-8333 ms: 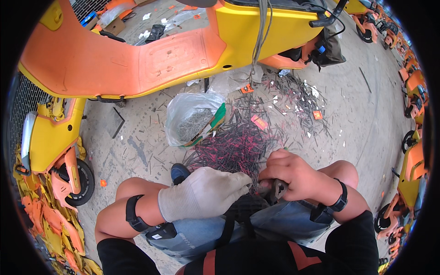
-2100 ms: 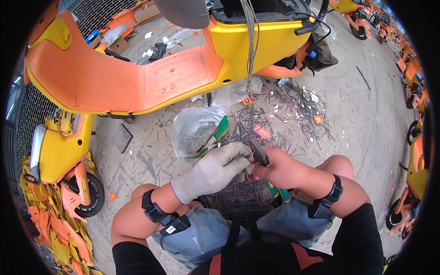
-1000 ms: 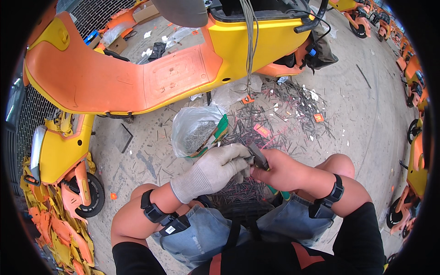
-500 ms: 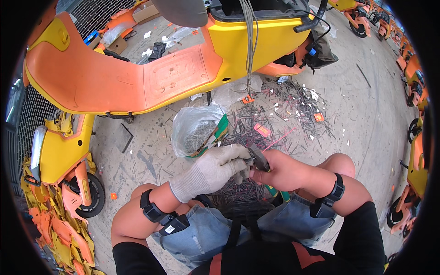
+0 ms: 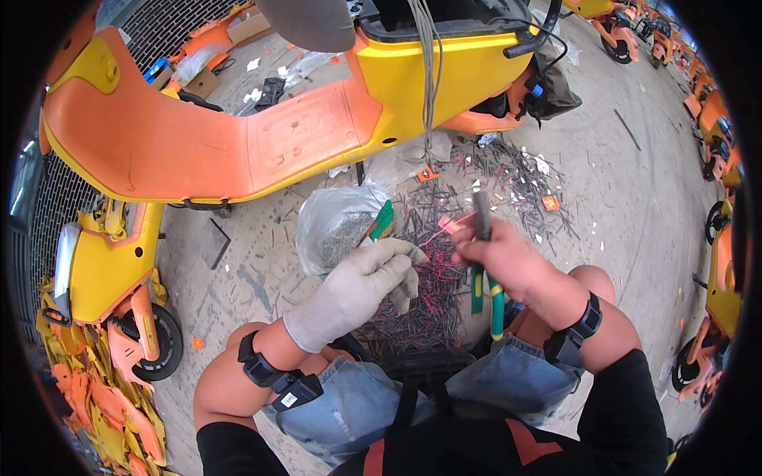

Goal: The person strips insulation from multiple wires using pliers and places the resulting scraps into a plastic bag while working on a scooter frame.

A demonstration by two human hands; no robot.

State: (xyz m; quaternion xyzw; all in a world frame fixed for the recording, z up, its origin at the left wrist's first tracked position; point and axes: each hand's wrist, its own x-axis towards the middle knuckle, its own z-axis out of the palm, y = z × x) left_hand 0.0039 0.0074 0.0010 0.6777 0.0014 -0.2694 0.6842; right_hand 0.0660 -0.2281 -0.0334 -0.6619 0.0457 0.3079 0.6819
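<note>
My left hand (image 5: 369,279), in a pale knitted glove, is held over a heap of thin dark and pink strips (image 5: 429,313). Its fingers are curled together; whatever they pinch is hidden. In my bare right hand (image 5: 508,258) is a pair of pliers (image 5: 497,305), dark head pointing away from me, green and yellow handles hanging below the fist. A thin pink strip (image 5: 432,236) shows between the hands; I cannot tell whether either holds it. Just beyond my left hand stands a clear plastic bag (image 5: 309,230) with many small grey pieces inside.
A yellow and orange scooter body (image 5: 302,135) lies across the far side, grey cables (image 5: 429,71) hanging over it. Yellow and orange panels (image 5: 119,404) pile up at the left, near a wheeled scooter part (image 5: 155,341). More scooters (image 5: 718,293) line the right.
My hands have come apart from each other. The right one has moved right and away with the pliers, whose handles now show; the left has drawn slightly left.
</note>
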